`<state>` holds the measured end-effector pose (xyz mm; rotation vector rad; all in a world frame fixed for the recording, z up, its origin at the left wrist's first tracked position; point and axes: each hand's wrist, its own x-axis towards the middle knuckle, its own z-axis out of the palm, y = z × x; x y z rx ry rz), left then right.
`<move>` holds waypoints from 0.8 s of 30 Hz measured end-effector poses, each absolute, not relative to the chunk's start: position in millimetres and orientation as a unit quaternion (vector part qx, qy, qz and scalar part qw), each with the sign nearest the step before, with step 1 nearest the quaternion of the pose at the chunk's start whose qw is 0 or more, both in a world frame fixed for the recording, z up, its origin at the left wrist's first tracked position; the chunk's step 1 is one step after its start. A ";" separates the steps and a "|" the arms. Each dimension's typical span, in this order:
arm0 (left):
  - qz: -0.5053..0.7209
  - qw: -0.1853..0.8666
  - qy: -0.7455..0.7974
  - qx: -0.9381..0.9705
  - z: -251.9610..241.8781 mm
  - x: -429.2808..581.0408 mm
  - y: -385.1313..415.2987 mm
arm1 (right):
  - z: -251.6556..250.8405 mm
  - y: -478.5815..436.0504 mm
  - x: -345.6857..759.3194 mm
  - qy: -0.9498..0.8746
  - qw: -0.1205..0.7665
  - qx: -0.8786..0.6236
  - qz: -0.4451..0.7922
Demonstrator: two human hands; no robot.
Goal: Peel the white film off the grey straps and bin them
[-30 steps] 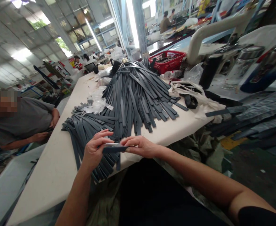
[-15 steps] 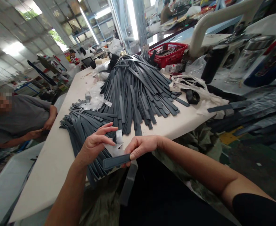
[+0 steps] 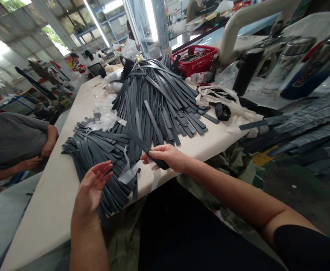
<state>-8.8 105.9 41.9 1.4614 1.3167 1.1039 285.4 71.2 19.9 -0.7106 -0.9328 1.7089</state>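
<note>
Right hand (image 3: 165, 156) covers the near end of the strip (image 3: 141, 142) it grips, so the length inside the fist is unknown. Clear film (image 3: 129, 174) dangles between the hands; can't tell if the spread fingers of the left hand (image 3: 93, 184) touch it. Left hand and wrist hide part of the front pile (image 3: 97, 150). Person at left (image 3: 12, 143) is cut off by the frame edge. Blue bottle (image 3: 308, 71) is cut by the right edge, label unreadable. Red basket (image 3: 194, 60) contents are too small to tell. White pipe (image 3: 238, 22) runs out the top. Far workers (image 3: 76, 62) are too small to make out.
</note>
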 end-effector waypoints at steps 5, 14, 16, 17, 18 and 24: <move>0.372 0.340 0.563 0.655 36.5 10.0 71.0 | 25.8 70.6 275.9 -0.375 0.540 -0.304 0.689; 0.170 0.358 0.477 0.784 5.4 77.5 37.4 | 40.1 66.5 264.7 -0.410 0.547 -0.285 0.672; 0.177 0.382 0.462 0.781 3.0 79.8 31.8 | 40.2 66.2 264.9 -0.421 0.544 -0.289 0.666; 0.172 0.398 0.456 0.777 3.4 79.4 29.3 | 39.3 66.3 265.3 -0.429 0.542 -0.292 0.661; 0.162 0.422 0.452 0.769 5.1 77.7 28.1 | 37.8 66.4 265.9 -0.437 0.540 -0.297 0.655; 0.339 0.524 0.548 0.558 67.0 30.7 99.8 | 21.2 56.4 287.0 -0.427 0.555 -0.328 0.634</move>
